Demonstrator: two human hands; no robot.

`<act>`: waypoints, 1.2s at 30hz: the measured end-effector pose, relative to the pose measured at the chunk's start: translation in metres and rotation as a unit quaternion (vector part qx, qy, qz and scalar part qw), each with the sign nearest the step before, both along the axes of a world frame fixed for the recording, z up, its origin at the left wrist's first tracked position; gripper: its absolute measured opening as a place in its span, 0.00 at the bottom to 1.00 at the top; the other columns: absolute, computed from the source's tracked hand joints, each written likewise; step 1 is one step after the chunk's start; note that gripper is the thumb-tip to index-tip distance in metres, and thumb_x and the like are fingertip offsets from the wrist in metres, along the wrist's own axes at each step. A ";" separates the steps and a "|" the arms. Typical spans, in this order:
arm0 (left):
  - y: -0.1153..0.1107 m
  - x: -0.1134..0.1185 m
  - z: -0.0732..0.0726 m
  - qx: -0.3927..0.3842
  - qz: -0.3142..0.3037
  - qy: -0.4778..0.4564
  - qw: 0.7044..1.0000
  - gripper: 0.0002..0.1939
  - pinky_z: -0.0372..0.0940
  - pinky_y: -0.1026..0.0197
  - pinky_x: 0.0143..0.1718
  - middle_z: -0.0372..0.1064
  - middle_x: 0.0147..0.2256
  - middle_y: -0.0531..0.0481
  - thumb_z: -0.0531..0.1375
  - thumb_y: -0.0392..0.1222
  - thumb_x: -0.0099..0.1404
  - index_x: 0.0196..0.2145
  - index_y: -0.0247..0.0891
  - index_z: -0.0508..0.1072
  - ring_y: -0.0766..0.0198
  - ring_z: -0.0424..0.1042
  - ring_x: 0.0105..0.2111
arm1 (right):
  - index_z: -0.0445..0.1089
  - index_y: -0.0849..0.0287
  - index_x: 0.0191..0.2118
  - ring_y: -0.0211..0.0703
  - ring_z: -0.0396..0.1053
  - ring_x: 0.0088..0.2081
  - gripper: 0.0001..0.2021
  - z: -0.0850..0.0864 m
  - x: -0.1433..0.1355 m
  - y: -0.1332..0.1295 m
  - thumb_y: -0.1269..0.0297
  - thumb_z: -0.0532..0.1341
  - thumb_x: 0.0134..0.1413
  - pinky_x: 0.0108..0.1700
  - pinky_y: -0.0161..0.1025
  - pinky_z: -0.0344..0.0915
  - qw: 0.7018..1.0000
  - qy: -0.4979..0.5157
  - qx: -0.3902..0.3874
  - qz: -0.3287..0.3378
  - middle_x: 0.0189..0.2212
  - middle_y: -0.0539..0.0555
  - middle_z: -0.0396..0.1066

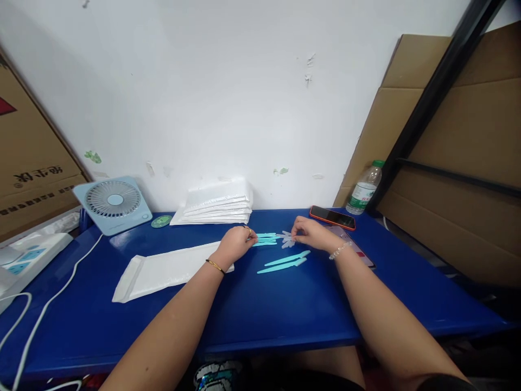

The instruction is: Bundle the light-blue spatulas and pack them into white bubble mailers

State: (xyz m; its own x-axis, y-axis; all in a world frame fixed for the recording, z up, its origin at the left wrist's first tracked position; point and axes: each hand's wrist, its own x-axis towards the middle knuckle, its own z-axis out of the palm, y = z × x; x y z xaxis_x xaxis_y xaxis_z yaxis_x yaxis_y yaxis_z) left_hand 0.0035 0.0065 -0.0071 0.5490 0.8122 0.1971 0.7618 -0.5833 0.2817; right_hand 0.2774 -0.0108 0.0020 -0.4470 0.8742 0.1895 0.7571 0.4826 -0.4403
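Teal sticks (266,239) lie near the middle of the blue table (280,315), fanned slightly between two hands. Leftmost stands a pale blue fan (115,200); a flat white packet (166,270) comes next, passing under the left wrist, with a stack of white packets (220,203) behind. The left hand (234,245) has its fingers pinched on the near-left ends of the teal sticks. Nearer the table's front edge, two loose teal pieces (284,264) lie side by side (untouched by either hand). The right hand (309,233) appears to pinch splayed clear pieces (287,239) at the sticks' right ends. The step in hand seems to be handling the bundle from both ends; moving it would call for a light, level grip.
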 end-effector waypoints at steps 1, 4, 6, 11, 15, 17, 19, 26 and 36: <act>0.002 -0.004 0.000 0.000 0.009 0.001 1.000 0.11 0.61 0.64 0.36 0.75 0.37 0.49 0.55 0.43 0.62 0.35 0.40 0.77 0.61 0.71 0.35 | 0.72 0.60 0.30 0.40 0.65 0.33 0.08 0.002 0.004 0.000 0.60 0.61 0.51 0.37 0.37 0.61 1.000 0.006 -0.003 -0.014 0.34 0.54 0.64; 0.004 -0.009 -0.001 0.014 0.024 -0.001 1.000 0.12 0.61 0.63 0.38 0.74 0.38 0.50 0.58 0.45 0.60 0.40 0.43 0.76 0.60 0.70 0.38 | 0.73 0.59 0.32 0.41 0.66 0.34 0.10 0.007 0.016 -0.005 0.58 0.64 0.47 0.37 0.37 0.62 0.998 0.001 -0.061 -0.009 0.35 0.53 0.66; 0.002 -0.008 -0.002 0.019 0.022 -0.015 0.999 0.13 0.61 0.62 0.39 0.73 0.39 0.49 0.58 0.46 0.59 0.42 0.43 0.75 0.59 0.70 0.39 | 0.74 0.57 0.31 0.42 0.66 0.34 0.09 0.010 0.020 -0.008 0.59 0.66 0.43 0.35 0.37 0.62 0.993 -0.022 -0.113 0.004 0.34 0.53 0.67; -0.011 0.006 0.000 -0.010 -0.048 -0.057 0.997 0.16 0.61 0.62 0.37 0.73 0.39 0.49 0.54 0.52 0.63 0.40 0.42 0.75 0.60 0.70 0.39 | 0.74 0.58 0.26 0.40 0.64 0.30 0.07 0.012 0.011 -0.015 0.60 0.67 0.41 0.30 0.35 0.60 0.986 -0.055 -0.157 0.026 0.31 0.53 0.67; -0.022 0.018 0.001 -0.007 -0.095 -0.028 0.995 0.14 0.60 0.61 0.39 0.74 0.36 0.49 0.55 0.51 0.63 0.37 0.43 0.77 0.59 0.70 0.38 | 0.73 0.59 0.30 0.39 0.63 0.31 0.07 0.011 -0.007 -0.015 0.61 0.63 0.48 0.33 0.35 0.61 0.991 -0.018 -0.123 0.057 0.33 0.53 0.64; -0.022 0.019 0.002 0.006 -0.085 -0.001 0.996 0.12 0.59 0.61 0.38 0.74 0.34 0.49 0.55 0.46 0.63 0.33 0.42 0.77 0.59 0.70 0.36 | 0.72 0.60 0.30 0.38 0.63 0.31 0.06 0.009 -0.012 -0.012 0.63 0.62 0.50 0.33 0.35 0.60 0.993 -0.017 -0.093 0.068 0.33 0.53 0.64; -0.018 0.016 0.003 0.023 -0.058 0.017 0.998 0.11 0.59 0.61 0.37 0.74 0.34 0.47 0.55 0.43 0.63 0.32 0.40 0.77 0.59 0.70 0.35 | 0.71 0.60 0.30 0.38 0.63 0.32 0.04 0.006 -0.012 -0.009 0.66 0.61 0.51 0.35 0.35 0.60 0.996 -0.019 -0.057 0.063 0.33 0.53 0.63; 0.002 -0.007 0.000 0.018 0.020 0.026 0.999 0.11 0.58 0.62 0.36 0.73 0.35 0.49 0.57 0.46 0.60 0.37 0.43 0.76 0.59 0.70 0.36 | 0.72 0.60 0.31 0.39 0.64 0.32 0.10 0.009 0.005 -0.007 0.58 0.63 0.48 0.35 0.36 0.61 0.999 0.019 -0.035 -0.016 0.35 0.53 0.65; -0.026 0.011 0.007 -0.045 -0.082 -0.060 0.994 0.17 0.61 0.63 0.39 0.73 0.39 0.48 0.54 0.53 0.63 0.41 0.41 0.74 0.60 0.70 0.39 | 0.72 0.59 0.27 0.38 0.64 0.30 0.06 0.005 -0.013 -0.019 0.62 0.65 0.43 0.31 0.35 0.59 0.985 -0.049 -0.143 0.086 0.32 0.52 0.68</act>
